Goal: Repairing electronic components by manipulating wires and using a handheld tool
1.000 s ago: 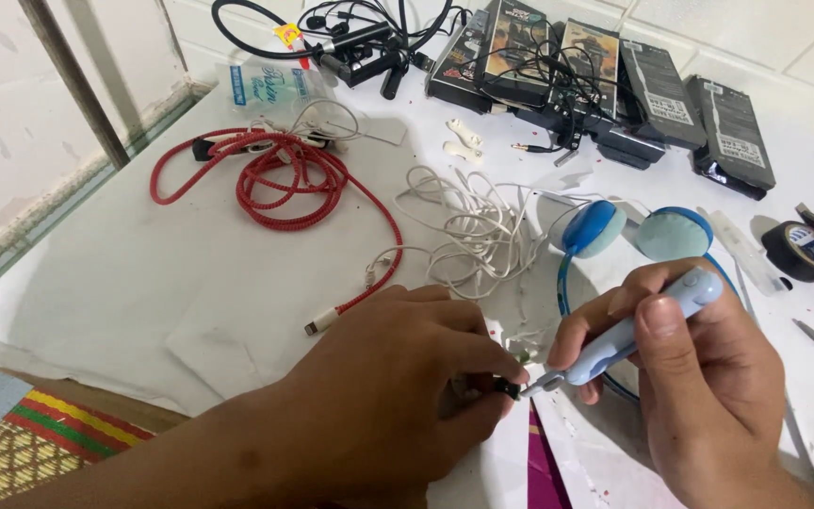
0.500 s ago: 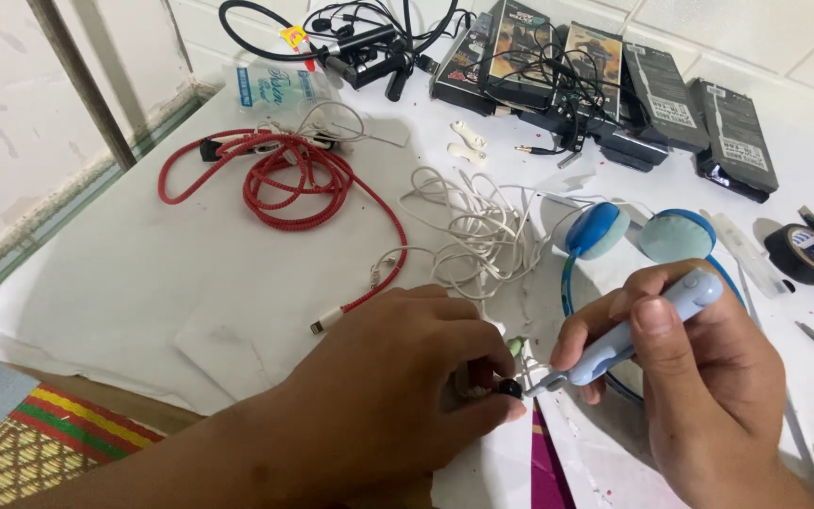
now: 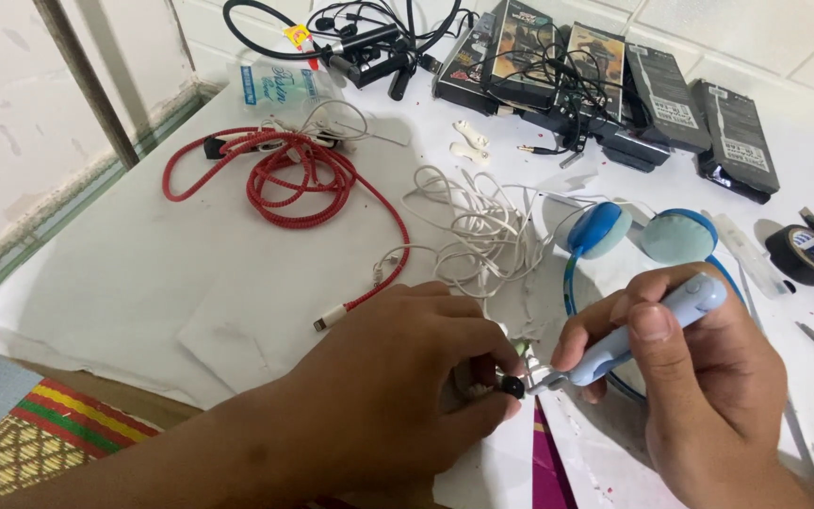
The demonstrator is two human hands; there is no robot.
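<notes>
The left hand is pinching a small black earbud piece between its thumb and fingers, holding it tight. The piece is sitting right at the fingertips, close to the white cloth that is covering the table.

The right hand is gripping a light blue pen-shaped tool, the way you hold a pencil. The thin metal tip of the tool is touching the little black piece, right between the two hands.

Just past the right hand, blue headphones are lying on the cloth, and part of their band is hiding behind that hand. Just past the left hand, a messy pile of white earphone wires is lying. Farther off to the left of that hand, a red cable is lying in loops, and its white plug end is lying near the left hand's knuckles.

Far past both hands, some dark flat boxes are sitting in a row with black wires on top of them. Off to the right of the right hand, a roll of black tape is resting on the cloth. Near the left arm, a striped woven mat is peeking out from under the cloth.
</notes>
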